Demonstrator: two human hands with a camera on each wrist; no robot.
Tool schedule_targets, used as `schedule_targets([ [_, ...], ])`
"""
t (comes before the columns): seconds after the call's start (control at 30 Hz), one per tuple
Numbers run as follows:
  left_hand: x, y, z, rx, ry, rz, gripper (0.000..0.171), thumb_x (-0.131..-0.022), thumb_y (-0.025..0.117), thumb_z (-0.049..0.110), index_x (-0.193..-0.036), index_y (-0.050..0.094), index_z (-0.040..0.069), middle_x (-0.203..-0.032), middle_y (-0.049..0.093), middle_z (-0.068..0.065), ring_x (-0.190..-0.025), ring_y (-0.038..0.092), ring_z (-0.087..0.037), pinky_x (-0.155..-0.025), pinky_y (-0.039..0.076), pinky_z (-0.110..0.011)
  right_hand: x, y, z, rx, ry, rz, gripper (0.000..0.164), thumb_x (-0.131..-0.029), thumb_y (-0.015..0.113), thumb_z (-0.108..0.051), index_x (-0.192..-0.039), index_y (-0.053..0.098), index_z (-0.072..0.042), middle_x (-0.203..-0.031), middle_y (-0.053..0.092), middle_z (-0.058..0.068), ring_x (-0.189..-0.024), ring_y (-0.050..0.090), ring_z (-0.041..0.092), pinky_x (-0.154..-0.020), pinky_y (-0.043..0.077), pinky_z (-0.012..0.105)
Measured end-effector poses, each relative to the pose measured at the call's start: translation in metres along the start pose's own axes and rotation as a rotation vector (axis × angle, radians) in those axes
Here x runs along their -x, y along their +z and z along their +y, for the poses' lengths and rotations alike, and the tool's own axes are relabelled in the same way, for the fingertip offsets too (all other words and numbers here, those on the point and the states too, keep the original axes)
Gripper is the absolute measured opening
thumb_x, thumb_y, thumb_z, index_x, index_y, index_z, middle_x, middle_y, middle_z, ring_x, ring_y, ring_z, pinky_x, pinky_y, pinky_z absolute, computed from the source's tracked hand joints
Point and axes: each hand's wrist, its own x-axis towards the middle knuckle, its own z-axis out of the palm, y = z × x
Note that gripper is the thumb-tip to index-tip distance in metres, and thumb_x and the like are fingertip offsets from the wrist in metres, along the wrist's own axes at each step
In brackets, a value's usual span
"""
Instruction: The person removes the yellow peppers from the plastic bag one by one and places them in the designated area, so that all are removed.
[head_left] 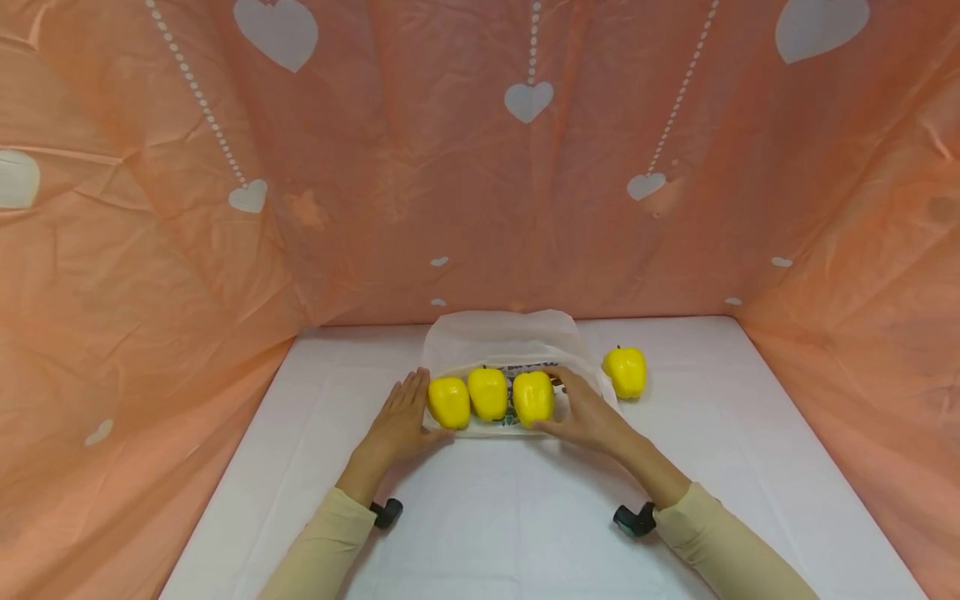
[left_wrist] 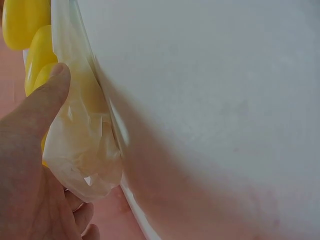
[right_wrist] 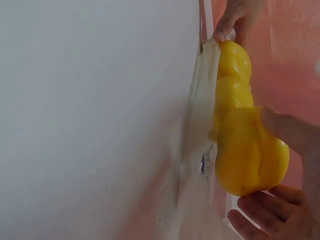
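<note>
Beige sleeves [head_left: 327, 537] angle inward: left hand [head_left: 397, 425], fingers straight, touches one yellow pepper [head_left: 449, 403]; right hand [head_left: 588, 414], fingers curved, grips another pepper [head_left: 532, 397].

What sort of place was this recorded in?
Probably a booth set up for filming: orange sheeting printed with pale hearts closes off the back and both sides of a white work surface, on which a pale bag lies.

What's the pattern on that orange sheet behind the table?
White hearts, some hanging from dotted lines; the head view shows them best.
</note>
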Motion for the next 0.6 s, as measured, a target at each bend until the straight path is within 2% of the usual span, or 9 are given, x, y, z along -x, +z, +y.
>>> schedule_targets([
  [0.23,0.000,-0.001,0.000,0.006,0.000,-0.003,0.118,-0.098,0.073,0.058,-0.169,0.005,-0.006,-0.179,0.005,-0.023,-0.166,0.006,-0.038,-0.135,0.002,-0.051,0.007,-0.008,-0.002,-0.007,-0.010,0.017,0.098,-0.088,0.090,-0.038,-0.163,0.037,-0.005,-0.162,0.047,0.019,-0.137,0.055,0.042,-0.114,0.050,0.059],
  [0.4,0.000,-0.001,0.000,0.008,0.001,-0.001,0.118,-0.097,0.073,0.058,-0.169,0.006,-0.007,-0.178,0.007,-0.023,-0.166,0.007,-0.039,-0.136,0.003,-0.051,0.013,-0.017,-0.002,-0.019,-0.038,0.037,0.095,-0.088,0.092,-0.031,-0.161,0.039,-0.003,-0.161,0.049,0.020,-0.143,0.051,0.043,-0.118,0.045,0.063],
  [0.6,0.001,-0.001,0.000,0.003,0.002,-0.004,0.118,-0.098,0.073,0.058,-0.169,0.005,-0.007,-0.178,0.006,-0.023,-0.166,0.007,-0.038,-0.136,0.003,-0.051,0.017,-0.028,-0.002,-0.019,-0.042,0.046,0.094,-0.087,0.093,-0.031,-0.161,0.042,-0.006,-0.158,0.052,0.018,-0.144,0.051,0.041,-0.119,0.043,0.064],
])
